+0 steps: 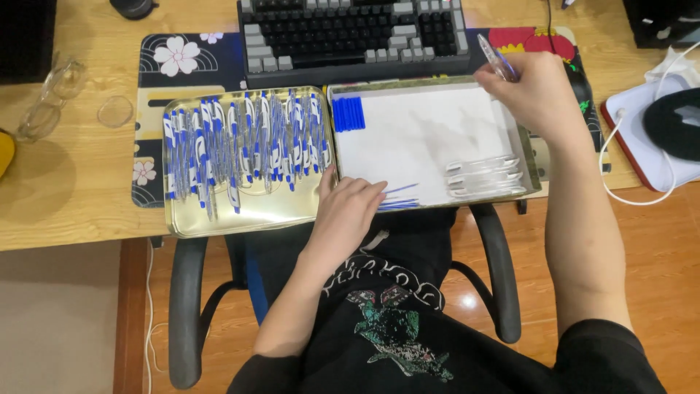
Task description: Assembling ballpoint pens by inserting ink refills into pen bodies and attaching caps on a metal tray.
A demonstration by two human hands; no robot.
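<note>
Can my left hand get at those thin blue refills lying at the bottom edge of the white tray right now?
Probably yes: the left hand rests at the white tray, fingertips right beside the blue refills, nothing between.

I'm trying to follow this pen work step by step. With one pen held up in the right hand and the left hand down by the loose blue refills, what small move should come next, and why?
Probably the left hand should pinch one blue refill from the white tray. The right hand holds a clear pen barrel raised, and the left fingertips already rest by the refills.
</note>
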